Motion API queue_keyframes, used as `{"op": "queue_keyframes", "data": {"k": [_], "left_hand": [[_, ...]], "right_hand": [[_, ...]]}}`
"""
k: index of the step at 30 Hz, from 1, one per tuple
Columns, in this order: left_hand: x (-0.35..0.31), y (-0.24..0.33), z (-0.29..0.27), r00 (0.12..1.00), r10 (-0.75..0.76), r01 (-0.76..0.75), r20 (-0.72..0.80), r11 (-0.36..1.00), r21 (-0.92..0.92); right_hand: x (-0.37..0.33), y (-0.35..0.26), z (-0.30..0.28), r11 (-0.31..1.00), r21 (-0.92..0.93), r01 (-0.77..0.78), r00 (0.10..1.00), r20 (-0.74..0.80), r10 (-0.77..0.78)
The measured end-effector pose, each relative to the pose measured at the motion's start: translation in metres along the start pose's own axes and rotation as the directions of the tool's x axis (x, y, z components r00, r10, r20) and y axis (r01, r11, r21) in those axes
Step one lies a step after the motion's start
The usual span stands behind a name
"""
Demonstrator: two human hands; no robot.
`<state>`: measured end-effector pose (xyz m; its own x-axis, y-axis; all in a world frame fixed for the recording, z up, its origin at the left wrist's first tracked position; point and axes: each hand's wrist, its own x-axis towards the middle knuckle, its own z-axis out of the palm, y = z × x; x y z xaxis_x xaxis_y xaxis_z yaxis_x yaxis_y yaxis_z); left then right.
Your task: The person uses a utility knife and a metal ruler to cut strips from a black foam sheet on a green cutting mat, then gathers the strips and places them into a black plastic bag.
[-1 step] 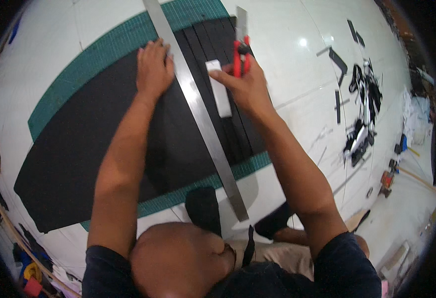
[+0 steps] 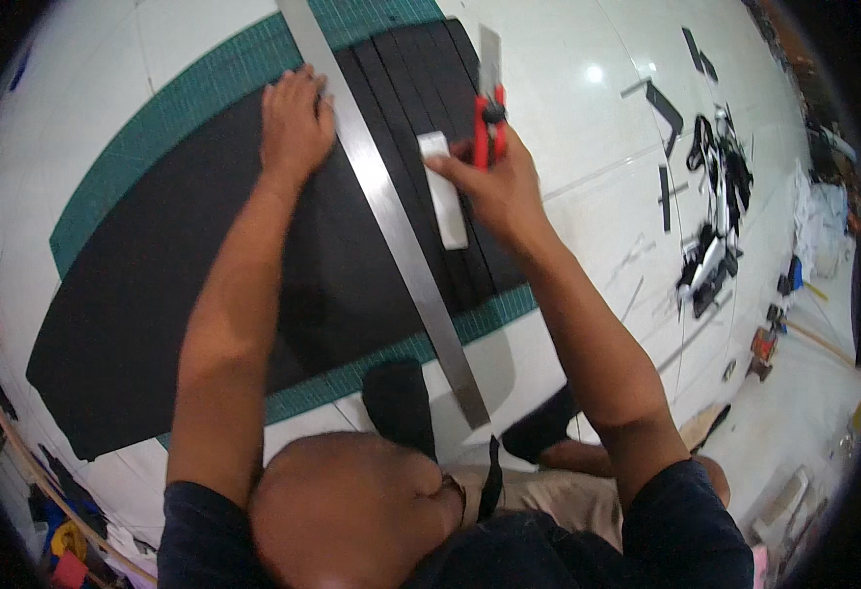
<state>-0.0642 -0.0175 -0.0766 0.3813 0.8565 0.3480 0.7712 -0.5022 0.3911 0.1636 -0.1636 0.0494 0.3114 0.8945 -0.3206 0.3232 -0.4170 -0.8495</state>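
A long steel ruler [image 2: 383, 196] lies slantwise over a large black sheet [image 2: 175, 255], which rests on a green cutting mat [image 2: 126, 167]. My left hand [image 2: 296, 126] is laid flat on the sheet with its fingertips at the ruler's left edge. Right of the ruler, my right hand [image 2: 504, 191] grips a red utility knife [image 2: 490, 123], its wide blade pointing away from me. The same hand has its thumb on a white rectangular bar [image 2: 447, 211] above the black strips [image 2: 401, 88]. Whether the bar touches the strips I cannot tell.
Black scraps [image 2: 664, 106] and a heap of black and white offcuts [image 2: 713, 221] are strewn on the white tiled floor [image 2: 588, 147] at the right. A wooden-handled hammer [image 2: 766, 344] lies beyond them. My knee [image 2: 347, 501] and dark-socked foot [image 2: 398, 402] are close to the mat's near edge.
My right hand has shifted slightly right, carrying the knife and the white bar; the bar is also a little nearer me. My left hand stays beside the ruler.
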Motion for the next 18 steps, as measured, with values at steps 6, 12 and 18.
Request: {"op": "queue_keyframes", "data": {"k": [6, 12, 18], "left_hand": [[0.009, -0.003, -0.009, 0.991, 0.001, -0.009, 0.131, 0.998, 0.062], [0.034, 0.023, -0.04, 0.885, -0.087, -0.059, 0.458, 0.954, 0.294], [0.029, 0.013, -0.045, 0.82, -0.07, -0.083, 0.568, 0.967, 0.24]], "right_hand": [[-0.157, 0.116, -0.044, 0.963, -0.012, -0.269, 0.962, 0.051, 0.269], [-0.188, 0.143, -0.015, 0.978, -0.023, -0.205, 0.979, -0.006, 0.205], [-0.185, 0.136, -0.003, 0.957, -0.041, -0.288, 0.957, -0.02, 0.288]]}}
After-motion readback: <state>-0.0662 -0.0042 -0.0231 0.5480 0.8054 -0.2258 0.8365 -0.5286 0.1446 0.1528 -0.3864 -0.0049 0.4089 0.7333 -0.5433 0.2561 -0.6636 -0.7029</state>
